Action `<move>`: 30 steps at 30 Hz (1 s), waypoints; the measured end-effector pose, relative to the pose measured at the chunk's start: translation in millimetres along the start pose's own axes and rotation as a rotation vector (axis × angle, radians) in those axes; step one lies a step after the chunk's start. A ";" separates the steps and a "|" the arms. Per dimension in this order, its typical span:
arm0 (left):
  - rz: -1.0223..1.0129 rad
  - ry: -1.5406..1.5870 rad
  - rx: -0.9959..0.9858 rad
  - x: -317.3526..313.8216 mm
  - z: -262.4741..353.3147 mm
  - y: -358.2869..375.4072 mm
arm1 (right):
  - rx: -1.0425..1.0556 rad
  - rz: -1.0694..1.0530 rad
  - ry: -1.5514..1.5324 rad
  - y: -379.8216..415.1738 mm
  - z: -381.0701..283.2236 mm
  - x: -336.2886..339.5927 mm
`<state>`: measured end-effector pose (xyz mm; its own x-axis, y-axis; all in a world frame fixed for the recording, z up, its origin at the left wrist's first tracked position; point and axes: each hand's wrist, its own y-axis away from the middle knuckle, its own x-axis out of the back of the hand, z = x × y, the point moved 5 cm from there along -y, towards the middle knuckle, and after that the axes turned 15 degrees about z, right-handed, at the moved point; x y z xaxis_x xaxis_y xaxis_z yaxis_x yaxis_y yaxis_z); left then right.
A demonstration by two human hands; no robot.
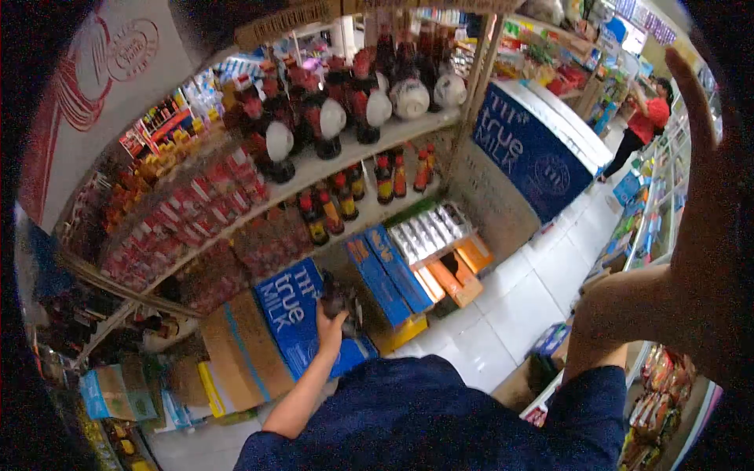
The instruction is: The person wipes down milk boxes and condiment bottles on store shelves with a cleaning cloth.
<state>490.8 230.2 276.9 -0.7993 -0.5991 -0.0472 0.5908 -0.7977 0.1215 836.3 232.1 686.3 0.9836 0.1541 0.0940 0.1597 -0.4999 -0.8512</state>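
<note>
My left hand (331,323) is closed around a dark bottle (338,297), held over a blue TH true MILK carton (287,310). The bottle's label is too blurred to read. Close to the camera at the right edge, my right hand (703,173) is raised, with one digit stretched upward and nothing visible in it. Its other fingers are in shadow or out of view. Beside the bottle lie blue boxes (389,275) and a plastic-wrapped pack with silvery tops (432,233).
A shelf rack (385,129) in front carries dark bottles with white balls attached, and sauce bottles (334,206) below. Cardboard boxes (239,349) line the floor at left. Another TH true MILK carton (534,149) stands at right. A person in red (650,118) is farther down the tiled aisle.
</note>
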 end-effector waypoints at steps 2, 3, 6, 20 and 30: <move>0.012 0.006 -0.027 -1.9 16.4 -6.7 | 0.084 -0.025 -0.028 -16.5 2.5 2.5; -0.008 0.007 0.029 -0.9 21.8 -6.6 | 0.112 -0.032 -0.051 -13.6 -7.2 4.9; -0.005 -0.006 0.132 6.2 12.0 -0.9 | 0.132 -0.043 -0.114 -12.1 6.9 17.0; 0.286 0.120 0.167 -76.6 -44.5 30.3 | 0.166 -0.141 -0.413 -82.7 109.5 104.6; 0.204 -0.435 -0.086 -187.2 -47.5 40.9 | -0.602 -0.065 -0.265 -35.4 279.6 65.2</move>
<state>669.8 306.4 243.5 -0.6277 -0.6737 0.3900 0.7323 -0.6810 0.0022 871.2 498.1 578.2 0.9288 0.3656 -0.0603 0.3124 -0.8601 -0.4033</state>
